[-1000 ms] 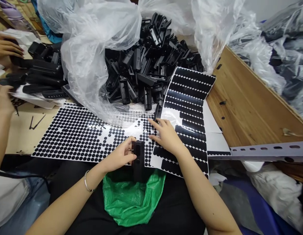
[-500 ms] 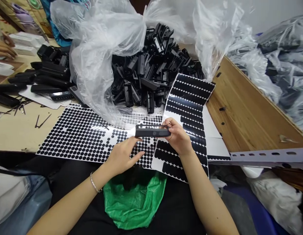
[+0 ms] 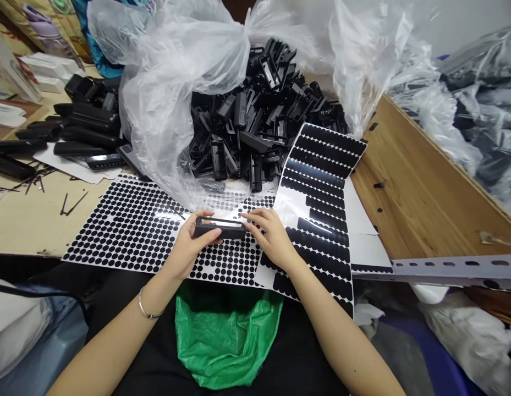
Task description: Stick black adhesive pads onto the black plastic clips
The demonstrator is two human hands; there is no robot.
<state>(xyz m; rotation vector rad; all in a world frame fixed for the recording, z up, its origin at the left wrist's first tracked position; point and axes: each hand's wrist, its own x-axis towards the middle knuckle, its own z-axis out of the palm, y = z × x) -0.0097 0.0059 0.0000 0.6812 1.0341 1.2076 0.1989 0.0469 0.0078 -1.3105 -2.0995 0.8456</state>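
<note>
A long black plastic part (image 3: 220, 227) lies sideways between my two hands, just above a sheet of round black stickers (image 3: 127, 228). My left hand (image 3: 188, 248) grips its left end, fingers wrapped round it. Fingertips of my right hand (image 3: 270, 237) pinch its right end. That hand rests over a second sheet with long oval black stickers (image 3: 321, 192), partly peeled. Behind both sheets a clear plastic bag (image 3: 185, 82) spills a heap of similar black parts (image 3: 259, 121).
More black parts (image 3: 80, 129) and thin scraps lie on the table at the left. A green bag (image 3: 222, 335) sits in my lap. A wooden board (image 3: 416, 187) and a grey slotted metal rail (image 3: 453, 269) border the right, with bagged parts (image 3: 478, 104) beyond.
The black part came down and leftward from over the oval stickers, and my left hand took hold of its left end. A second black part held upright in my lap a second ago is gone.
</note>
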